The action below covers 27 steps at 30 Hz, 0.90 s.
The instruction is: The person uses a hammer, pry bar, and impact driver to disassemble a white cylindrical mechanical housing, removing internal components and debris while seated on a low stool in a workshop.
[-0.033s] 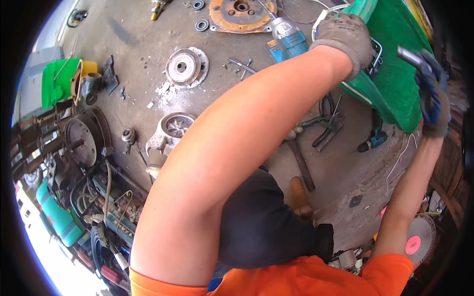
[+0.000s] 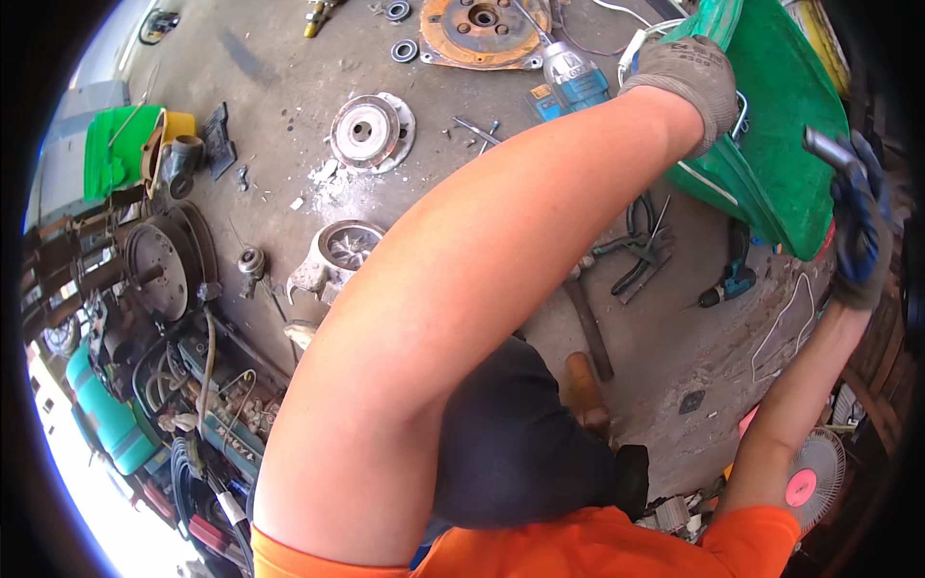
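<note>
Head view
Left hand [image 2: 689, 77]: in a grey glove, fingers curled over the top edge of the green housing [image 2: 780, 164], gripping it.
Right hand [image 2: 858, 226]: in a dark blue glove, fingers closed around a grey metal handle [image 2: 827, 147] at the housing's right side.
Green housing: raised off the concrete floor [image 2: 289, 87], tilted, at upper right between both hands.
Floor below: pliers [image 2: 641, 252], a hammer [image 2: 588, 371], a round silver disc [image 2: 366, 130], a rusty orange plate [image 2: 482, 29].

Left hand [image 2: 692, 75] in grey glove, right hand [image 2: 860, 231] in dark blue glove. Green housing [image 2: 780, 144]. Orange shirt [image 2: 597, 549], grey concrete floor [image 2: 279, 87].
</note>
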Each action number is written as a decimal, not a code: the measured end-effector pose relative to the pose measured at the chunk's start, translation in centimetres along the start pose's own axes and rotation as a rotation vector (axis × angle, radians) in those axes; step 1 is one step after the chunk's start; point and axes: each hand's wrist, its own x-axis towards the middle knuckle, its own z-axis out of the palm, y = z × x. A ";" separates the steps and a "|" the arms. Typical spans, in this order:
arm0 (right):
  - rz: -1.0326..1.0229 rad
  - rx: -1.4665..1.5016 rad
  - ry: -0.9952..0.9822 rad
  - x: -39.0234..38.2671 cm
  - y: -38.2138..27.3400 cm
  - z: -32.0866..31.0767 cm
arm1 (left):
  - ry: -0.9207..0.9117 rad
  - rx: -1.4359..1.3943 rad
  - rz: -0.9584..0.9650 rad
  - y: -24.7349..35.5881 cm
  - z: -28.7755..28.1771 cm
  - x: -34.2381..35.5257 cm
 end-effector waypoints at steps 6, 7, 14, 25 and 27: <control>0.147 0.687 -0.082 -8.9 0.2 -0.7 | 0.470 0.100 0.337 -6.4 -6.2 -5.1; 0.245 0.799 -0.165 -10.5 0.0 4.3 | 0.506 0.024 0.257 -9.0 -8.9 -8.5; 0.997 0.490 -0.731 -15.4 4.9 31.0 | 1.050 -0.623 -0.753 -28.5 -5.7 -34.4; 0.272 -0.124 -1.495 -14.0 6.7 52.2 | 0.012 -0.482 -1.004 -31.1 12.7 -47.6; 0.161 -0.165 -1.528 -14.6 6.5 53.2 | -0.186 -0.094 -0.863 -33.2 16.0 -49.4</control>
